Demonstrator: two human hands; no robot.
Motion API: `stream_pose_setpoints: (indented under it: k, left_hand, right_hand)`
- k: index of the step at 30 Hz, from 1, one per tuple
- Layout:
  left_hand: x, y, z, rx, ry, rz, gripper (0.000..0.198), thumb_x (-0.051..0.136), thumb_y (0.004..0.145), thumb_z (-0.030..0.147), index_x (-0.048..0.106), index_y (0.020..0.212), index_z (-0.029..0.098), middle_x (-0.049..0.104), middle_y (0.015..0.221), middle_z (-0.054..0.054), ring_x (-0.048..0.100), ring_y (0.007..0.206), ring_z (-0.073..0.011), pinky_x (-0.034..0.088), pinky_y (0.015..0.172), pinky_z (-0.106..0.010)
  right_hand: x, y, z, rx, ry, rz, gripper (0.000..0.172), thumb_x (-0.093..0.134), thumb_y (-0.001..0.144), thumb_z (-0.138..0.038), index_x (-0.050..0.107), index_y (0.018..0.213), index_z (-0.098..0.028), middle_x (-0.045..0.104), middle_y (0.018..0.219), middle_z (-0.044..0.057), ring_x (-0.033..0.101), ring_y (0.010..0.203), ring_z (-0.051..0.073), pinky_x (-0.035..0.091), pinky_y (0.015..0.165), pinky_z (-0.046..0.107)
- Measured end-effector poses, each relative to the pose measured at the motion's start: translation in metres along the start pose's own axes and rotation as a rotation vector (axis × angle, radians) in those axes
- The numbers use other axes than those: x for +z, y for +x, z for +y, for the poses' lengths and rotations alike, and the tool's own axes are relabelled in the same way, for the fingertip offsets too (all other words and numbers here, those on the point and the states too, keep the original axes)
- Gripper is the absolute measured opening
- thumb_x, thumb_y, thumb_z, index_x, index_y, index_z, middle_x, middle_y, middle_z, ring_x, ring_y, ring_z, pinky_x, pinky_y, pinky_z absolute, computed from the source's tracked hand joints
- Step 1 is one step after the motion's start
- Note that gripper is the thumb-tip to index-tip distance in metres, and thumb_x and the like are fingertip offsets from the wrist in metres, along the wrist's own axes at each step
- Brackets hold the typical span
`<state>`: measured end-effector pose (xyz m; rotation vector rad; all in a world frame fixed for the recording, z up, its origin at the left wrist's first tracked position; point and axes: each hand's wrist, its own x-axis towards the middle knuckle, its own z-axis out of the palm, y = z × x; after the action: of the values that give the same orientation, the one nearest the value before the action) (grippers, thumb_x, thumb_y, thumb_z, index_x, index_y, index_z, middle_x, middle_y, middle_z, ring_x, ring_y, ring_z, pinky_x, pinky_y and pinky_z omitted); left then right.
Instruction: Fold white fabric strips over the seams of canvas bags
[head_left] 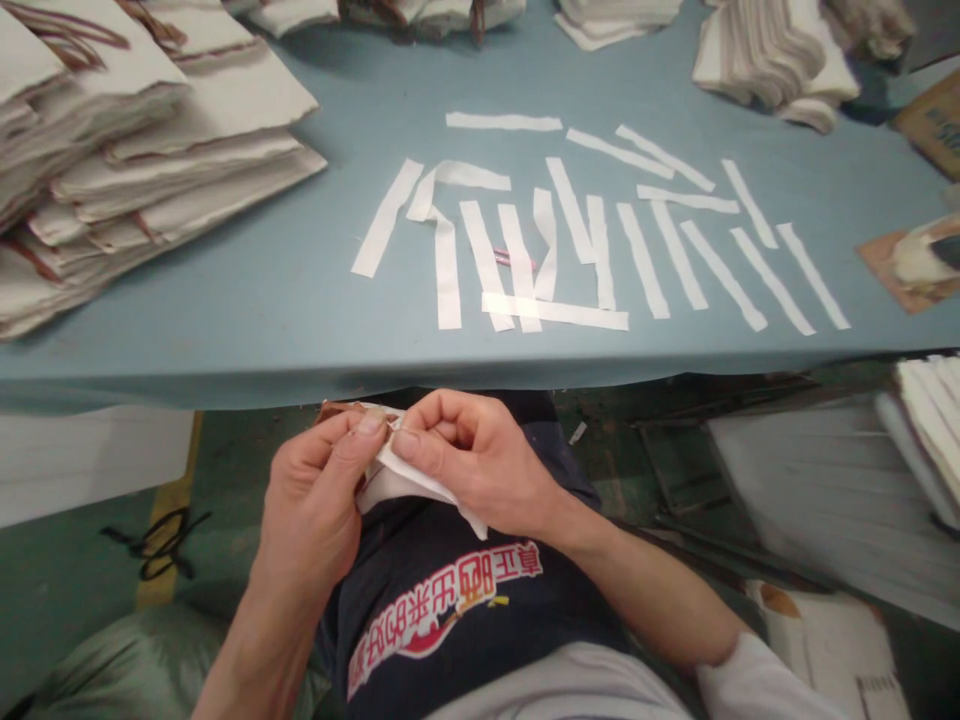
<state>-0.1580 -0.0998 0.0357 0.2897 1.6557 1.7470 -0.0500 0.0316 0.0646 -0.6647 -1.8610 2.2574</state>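
Above my lap, just off the table's near edge, I hold a folded white piece (412, 483) with a brown strip along its far end. Thumb and fingers of my left hand (319, 480) are pinched at its upper edge. My right hand (472, 460) is closed on the same edge, fingertips almost touching the left ones. What lies right between the fingertips is too small to make out. Beyond my hands, several white strips (641, 260) lie scattered on the blue-green table (262, 340), some overlapping. A small red-and-white item (504, 257) shows partly beneath them.
Stacked white pieces with brown cords (225, 170) fill the table's left side. Wavy white stacks (772, 55) stand at the back right. A cardboard box (934, 125) is at the right edge. On the floor lies a black cord (161, 545); a white carton (829, 640) stands lower right.
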Motion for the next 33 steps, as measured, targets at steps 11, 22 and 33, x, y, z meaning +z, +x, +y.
stream_pose_setpoints:
  k: [11,22,33]
  left_hand:
    - [0.003,0.003,0.005,-0.061,-0.070,-0.004,0.037,0.096,0.074,0.058,0.084,0.073,0.023,0.061,0.056,0.003,0.043,0.050,-0.0092,0.035,0.044,-0.019]
    - [0.008,0.001,0.008,-0.052,-0.068,0.001,0.034,0.092,0.075,0.047,0.077,0.063,0.020,0.061,0.056,0.001,0.043,0.051,-0.0101,0.034,0.044,-0.021]
    - [0.010,0.001,0.011,-0.075,-0.135,0.040,0.026,0.097,0.069,0.043,0.083,0.067,0.021,0.063,0.055,0.001,0.045,0.050,-0.0100,0.035,0.044,-0.021]
  right_hand:
    - [0.001,-0.007,0.000,-0.220,-0.286,0.085,0.039,0.070,0.101,-0.058,0.065,0.086,-0.022,0.053,0.062,-0.007,0.043,0.055,0.010,0.035,0.056,0.026]
    - [-0.003,0.004,0.003,-0.024,0.000,0.019,0.051,0.086,0.084,-0.066,0.067,0.086,-0.019,0.049,0.062,-0.008,0.035,0.056,0.008,0.028,0.051,0.024]
    - [0.000,0.002,0.009,-0.110,-0.172,0.123,0.040,0.079,0.094,-0.058,0.069,0.088,-0.020,0.055,0.064,-0.007,0.043,0.056,0.009,0.032,0.054,0.026]
